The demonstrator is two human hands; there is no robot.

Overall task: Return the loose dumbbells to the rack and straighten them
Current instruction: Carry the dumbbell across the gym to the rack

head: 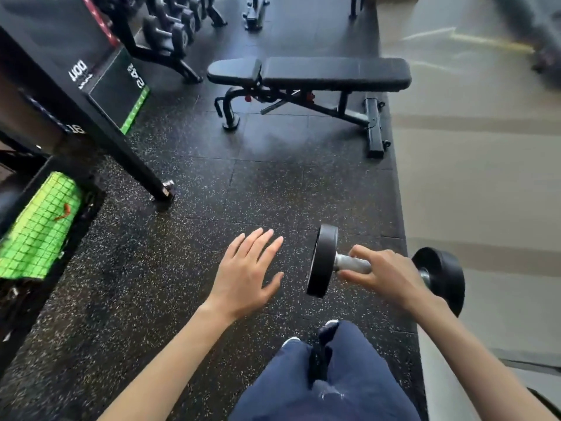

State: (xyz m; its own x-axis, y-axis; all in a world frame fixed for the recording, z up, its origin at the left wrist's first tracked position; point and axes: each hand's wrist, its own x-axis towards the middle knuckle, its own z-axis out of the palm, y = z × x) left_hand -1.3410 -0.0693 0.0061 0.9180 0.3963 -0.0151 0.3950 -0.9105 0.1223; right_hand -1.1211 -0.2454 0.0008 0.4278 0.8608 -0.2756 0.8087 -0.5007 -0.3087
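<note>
A black dumbbell (pixel 324 262) with round heads and a metal handle is at the lower right, above the speckled rubber floor. My right hand (pixel 385 276) is closed around its handle, between the two heads. Beside it on the left, my left hand (pixel 246 273) hovers with fingers spread, holding nothing. The dumbbell rack (pixel 173 34) with several black dumbbells stands far off at the upper left.
A black flat bench (pixel 318 74) stands across the floor ahead. A black frame post (pixel 121 147) slants down at the left, with black-and-green plyo boxes (pixel 118 86) behind it. The rubber mat's edge (pixel 400 189) borders a tan floor on the right. My legs in blue trousers are below.
</note>
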